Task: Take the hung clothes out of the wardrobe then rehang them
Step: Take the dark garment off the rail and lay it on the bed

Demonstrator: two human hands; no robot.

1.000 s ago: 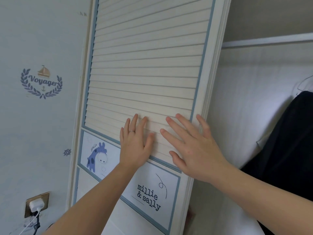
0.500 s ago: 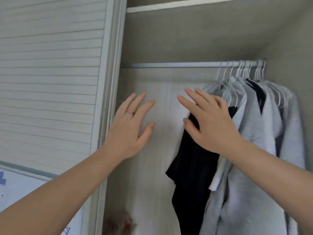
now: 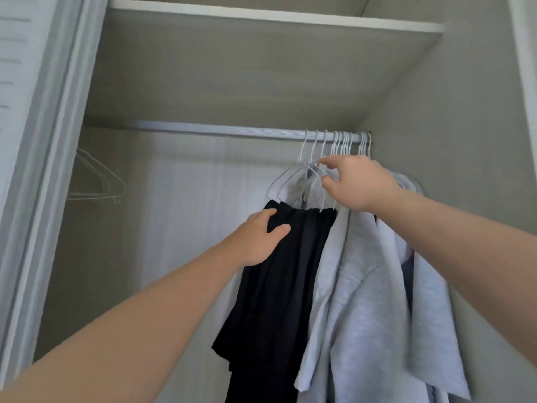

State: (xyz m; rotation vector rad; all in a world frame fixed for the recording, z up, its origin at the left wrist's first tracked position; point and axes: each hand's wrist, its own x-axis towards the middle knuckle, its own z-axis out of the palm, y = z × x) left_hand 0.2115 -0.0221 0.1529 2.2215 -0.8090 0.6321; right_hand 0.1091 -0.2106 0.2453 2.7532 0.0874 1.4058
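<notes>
black garment: hangs under the rail's right part, leftmost of the bunch.
grey clothes: beside it, under the rail's right end, on white hangers hooked over the rail.
left hand: below the rail, thumb and fingers clasp the black garment's top edge.
right hand: just under the rail, thumb and forefinger pinch hanger wires.
spare hanger: under the rail's left end.
shelf: above the rail.

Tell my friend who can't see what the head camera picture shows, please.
Inside an open wardrobe, the left hand grips a black garment while the right hand pinches a white hanger just under the rod. Grey clothes hang bunched at the rod's right end, and bare hangers hang far left.
</notes>
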